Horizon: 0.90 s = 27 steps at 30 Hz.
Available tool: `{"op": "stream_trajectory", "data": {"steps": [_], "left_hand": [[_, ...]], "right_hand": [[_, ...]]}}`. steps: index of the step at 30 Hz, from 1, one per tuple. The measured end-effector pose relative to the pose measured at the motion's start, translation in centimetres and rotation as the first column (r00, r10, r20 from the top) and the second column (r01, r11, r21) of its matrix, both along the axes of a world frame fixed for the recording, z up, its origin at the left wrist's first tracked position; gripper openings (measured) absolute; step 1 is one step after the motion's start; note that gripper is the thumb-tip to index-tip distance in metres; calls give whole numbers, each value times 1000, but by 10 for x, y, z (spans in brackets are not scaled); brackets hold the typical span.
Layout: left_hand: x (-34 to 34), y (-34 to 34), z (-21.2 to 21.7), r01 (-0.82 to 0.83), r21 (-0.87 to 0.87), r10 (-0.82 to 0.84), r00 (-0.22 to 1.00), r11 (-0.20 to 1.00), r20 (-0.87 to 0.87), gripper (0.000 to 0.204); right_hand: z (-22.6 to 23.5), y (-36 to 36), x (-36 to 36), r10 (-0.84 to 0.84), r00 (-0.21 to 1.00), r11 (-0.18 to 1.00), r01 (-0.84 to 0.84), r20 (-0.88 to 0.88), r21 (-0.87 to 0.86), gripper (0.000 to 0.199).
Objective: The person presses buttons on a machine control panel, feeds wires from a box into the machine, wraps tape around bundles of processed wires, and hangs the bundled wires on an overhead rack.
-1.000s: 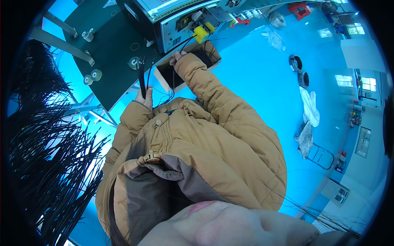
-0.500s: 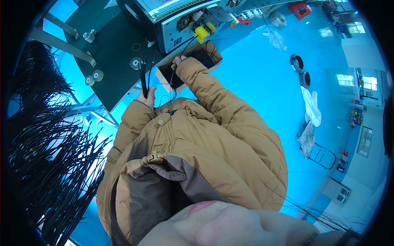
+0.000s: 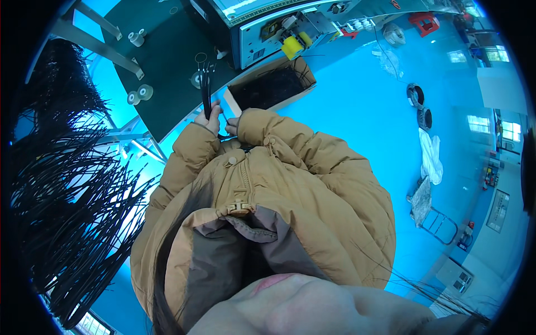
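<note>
My left hand (image 3: 209, 119) is closed round a bundle of thin black cables (image 3: 205, 92), which stands up out of the fist with pale tips at the top. My right hand (image 3: 231, 126) is close beside it, to the right, in front of my jacket. Its fingers are curled at the lower part of the cables, where a dark length bends under both hands; the sleeve hides some of the fingers. Just beyond the hands is an open cardboard box (image 3: 240, 104) with black cables in it. Above the box, a machine (image 3: 251, 42) carries yellow rollers (image 3: 291, 48).
A dark green table (image 3: 162, 72) at the far left bears several pale spools (image 3: 135, 38) and metal posts. Thick masses of black cables (image 3: 72, 184) hang along my left side. Cable coils (image 3: 415, 95), white cloth (image 3: 430, 156) and a folding trolley (image 3: 439, 225) are on the blue floor.
My right hand has come back from the box edge toward my body and now meets my left hand at the cables. The left hand still grips the bundle. The view has shifted slightly.
</note>
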<state>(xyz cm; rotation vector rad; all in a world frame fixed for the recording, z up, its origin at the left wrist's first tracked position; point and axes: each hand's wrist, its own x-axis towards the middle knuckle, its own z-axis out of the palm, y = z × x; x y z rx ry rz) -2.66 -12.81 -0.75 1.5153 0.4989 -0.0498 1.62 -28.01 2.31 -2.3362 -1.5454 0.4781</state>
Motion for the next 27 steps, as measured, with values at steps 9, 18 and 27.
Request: {"op": "stream_trajectory", "data": {"steps": [9,18,27], "left_hand": [[-7,7,-3,113,-43,-111,993,993,50,29],[-18,3,-11,104,-212,-61,978,972,199,37],[-21,-1,15,36,-101,-34,999,994,24,28]], "right_hand": [[14,6,8,-19,961,993,-15,-276,-119,27],[-52,-6,83,-562,-117,367,852,-819,-374,45],[-55,-8,117,223,-168,213,970,-960,-120,22]]}}
